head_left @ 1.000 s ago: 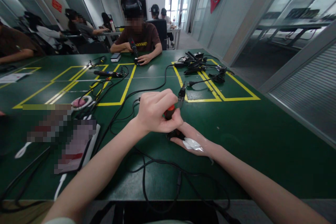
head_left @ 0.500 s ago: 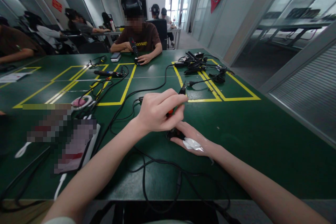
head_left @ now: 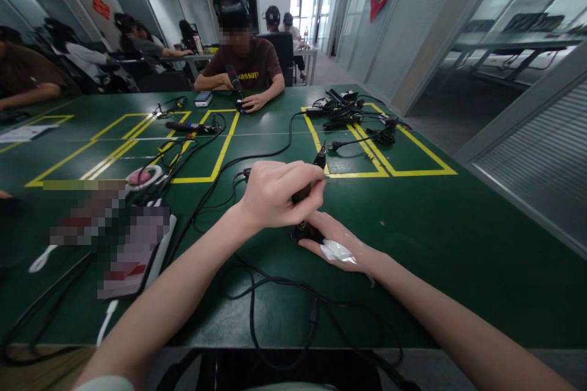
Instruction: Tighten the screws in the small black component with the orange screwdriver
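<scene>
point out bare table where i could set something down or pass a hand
The widest free patch of green table lies between the right forearm and the yellow tape. Crowded: around the phones at left, the loose cables between the forearms, and the black cable pile.

On the green rectangular tabletop [head_left: 435, 244], a flat dark-edged phone [head_left: 137, 244] lies left, a round white roll [head_left: 157, 171] beyond it, a tangled black cable heap [head_left: 342, 111] far right.

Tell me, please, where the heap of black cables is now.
In the head view, the heap of black cables lies on the far side of the green table, right of centre, over yellow tape lines.
</scene>
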Demonstrator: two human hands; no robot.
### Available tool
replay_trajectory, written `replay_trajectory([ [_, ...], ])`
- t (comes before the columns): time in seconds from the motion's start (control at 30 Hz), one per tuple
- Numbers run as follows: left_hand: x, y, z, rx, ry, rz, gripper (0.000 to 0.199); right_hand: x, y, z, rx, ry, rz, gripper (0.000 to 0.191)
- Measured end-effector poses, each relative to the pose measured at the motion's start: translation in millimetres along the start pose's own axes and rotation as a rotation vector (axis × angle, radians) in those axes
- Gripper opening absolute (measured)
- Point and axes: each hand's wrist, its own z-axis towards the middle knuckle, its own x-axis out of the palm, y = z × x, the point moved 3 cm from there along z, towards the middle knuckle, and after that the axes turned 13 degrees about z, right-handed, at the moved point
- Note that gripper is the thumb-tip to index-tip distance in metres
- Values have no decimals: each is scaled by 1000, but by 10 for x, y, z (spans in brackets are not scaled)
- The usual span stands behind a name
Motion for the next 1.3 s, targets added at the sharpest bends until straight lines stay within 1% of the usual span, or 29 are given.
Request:
replay_trajectory([
  [0.13,-27,9,10,26,34,-53,12,2,1,-5,-14,-15,-18,25],
  [0.27,-36,20,14,29,43,-64,17,-12,31,2,-5,0,-13,25],
  [0.47,-37,11,19,-27,4,11,6,-23,49,10,15,9,-12,22],
  [0.6,-41,24,20,-12,15,-2,19,-10,23,1,10,7,-14,23],
  [0.7,-41,42,13,10,34,-52,21,-8,15,-4,-6,-2,-8,25],
  [0.8,-39,45,12,11,46,-66,19,-10,18,0,0,4,-3,25],
  [0.97,-42,24,22,-32,14,-25,6,-15,26,9,15,3,-5,24],
  [1.03,-40,18,22,-36,14,-12,5,-14,28,9,18,5,0,23],
  [1.2,-33,22,21,-19,5,43,21,-18,38,6,18,7,3,24],
  [1.3,-34,25,24,-15,-6,51,22,-18,36,7,23,15,-1,23],
])
